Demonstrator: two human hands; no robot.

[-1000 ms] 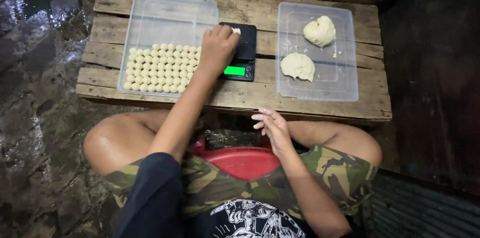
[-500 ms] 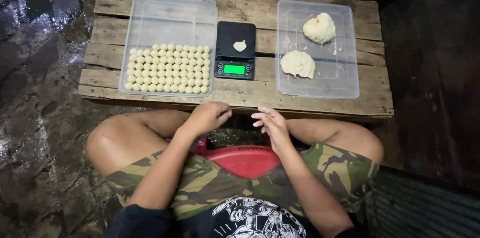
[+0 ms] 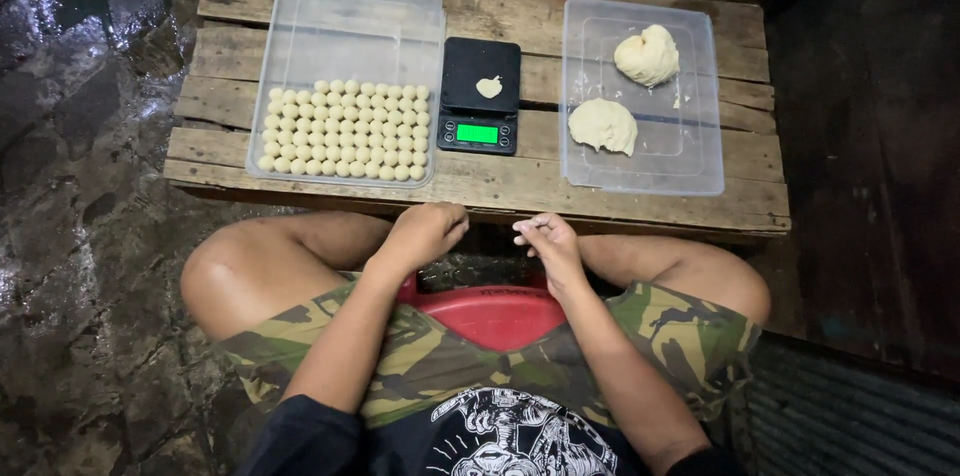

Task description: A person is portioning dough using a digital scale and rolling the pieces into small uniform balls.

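Head view, I note left hand point(image 3: 425, 233) loosely curled and right hand point(image 3: 545, 241) with fingertips pinched, both empty as far as I can tell, close together at frame centre, small dough piece point(image 3: 489, 86) on black scale point(image 3: 480, 96) above, rows of dough balls point(image 3: 343, 130) in left tray point(image 3: 345, 6).

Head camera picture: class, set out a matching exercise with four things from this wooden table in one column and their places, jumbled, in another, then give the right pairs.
Things:
1. small dough balls
2. small dough piece
3. two large dough lumps
4. green display

Places:
A. right clear tray
B. front of the scale
C. left clear tray
D. scale platform

Pairs: 1-C, 2-D, 3-A, 4-B
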